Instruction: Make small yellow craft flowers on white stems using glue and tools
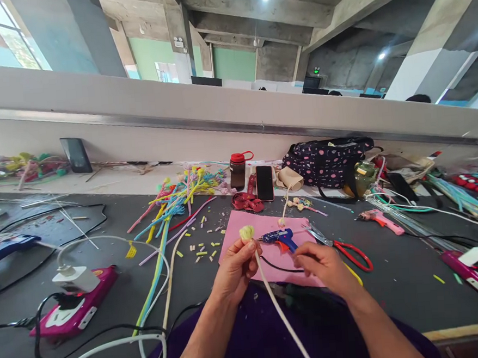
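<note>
Between the fingertips of my left hand [237,263] is a pale yellow fuzzy bud [246,233] on a long cream pipe cleaner [278,301], whose free end hangs down towards my lap. A blue hot glue gun [273,236] with an orange trigger is over the pink sheet [234,228], its nozzle pointing left, close to my left fingers. The bent fingers of my right hand [322,263] close at the lower end of its handle; they partly hide the grip. Scissors [353,254] with red handles lie open just beyond my right hand.
Cut yellow bits [201,253] and a bunch of coloured pipe cleaners [183,194] lie to the left. Power strips [102,281] with trailing cords stand at both sides. At the back are a bottle [237,173], a phone [264,182] and a patterned bag [328,164]. A pink glue gun [381,221] lies right.
</note>
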Demonstrator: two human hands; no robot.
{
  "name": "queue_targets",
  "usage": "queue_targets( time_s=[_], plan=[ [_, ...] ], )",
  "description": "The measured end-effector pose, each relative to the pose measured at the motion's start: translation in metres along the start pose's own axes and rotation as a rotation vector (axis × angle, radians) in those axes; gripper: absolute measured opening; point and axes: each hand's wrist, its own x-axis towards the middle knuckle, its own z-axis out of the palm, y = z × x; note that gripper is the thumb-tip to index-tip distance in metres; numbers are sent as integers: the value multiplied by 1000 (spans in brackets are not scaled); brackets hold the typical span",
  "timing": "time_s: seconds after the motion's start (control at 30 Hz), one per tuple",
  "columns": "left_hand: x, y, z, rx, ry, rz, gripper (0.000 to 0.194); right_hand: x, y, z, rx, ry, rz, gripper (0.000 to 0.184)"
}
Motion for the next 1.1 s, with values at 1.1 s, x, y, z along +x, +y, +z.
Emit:
queue_targets(
  time_s=[1.1],
  plan=[
    [-3, -4, 1, 63, -41, -7, 21, -35, 100, -108, -778, 148, 418, 66]
  ],
)
